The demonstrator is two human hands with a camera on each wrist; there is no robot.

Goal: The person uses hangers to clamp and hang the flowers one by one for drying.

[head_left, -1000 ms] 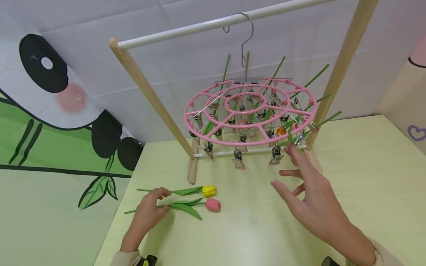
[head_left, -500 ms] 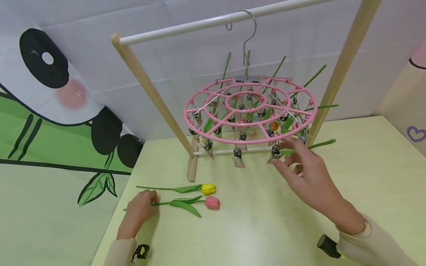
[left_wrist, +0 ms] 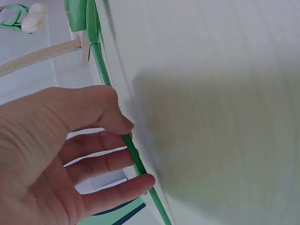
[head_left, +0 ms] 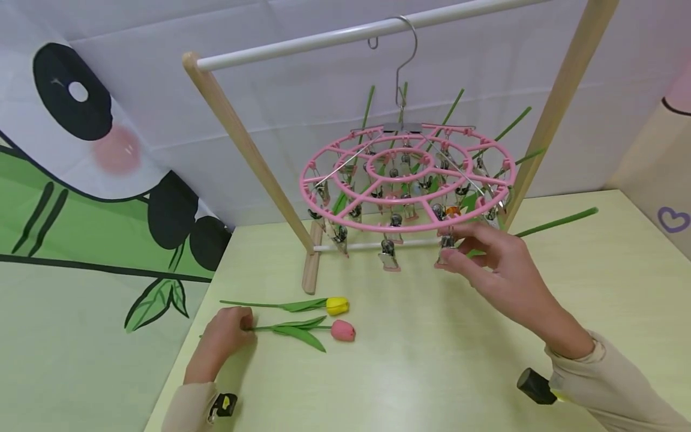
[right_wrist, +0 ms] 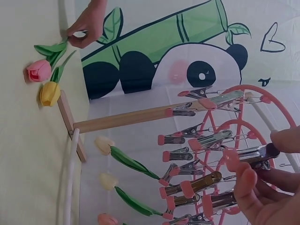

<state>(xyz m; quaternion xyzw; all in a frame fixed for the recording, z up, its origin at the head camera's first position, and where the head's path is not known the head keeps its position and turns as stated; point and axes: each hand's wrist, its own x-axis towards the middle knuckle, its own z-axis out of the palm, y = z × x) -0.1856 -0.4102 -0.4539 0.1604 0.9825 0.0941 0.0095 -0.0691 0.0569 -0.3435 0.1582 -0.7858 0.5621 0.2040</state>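
My left hand point(head_left: 224, 336) pinches the green stem of a pink tulip point(head_left: 342, 330), which lies on the table. In the left wrist view the thumb and fingers meet around that stem point(left_wrist: 137, 161). A yellow tulip point(head_left: 337, 306) lies just beyond it. My right hand point(head_left: 502, 258) holds a metal clip point(head_left: 447, 241) under the front right of a round pink clip hanger point(head_left: 388, 228). The right wrist view shows thumb and fingers on this pink-tipped clip point(right_wrist: 255, 154), with no flower visible in it.
The hanger hooks over a white rod point(head_left: 324, 41) on a wooden stand point(head_left: 248, 150). Other clips point(head_left: 388, 255) dangle around it. Several tulips hang head down at its back and right, including a cream one point(right_wrist: 108, 181). One stem point(head_left: 561, 222) sticks out beside my right hand.
My right hand has moved left from the hanger's right edge and taken hold of the front right clip. My left hand has shifted left and now pinches the pink tulip's stem. A hanging stem swung lower.
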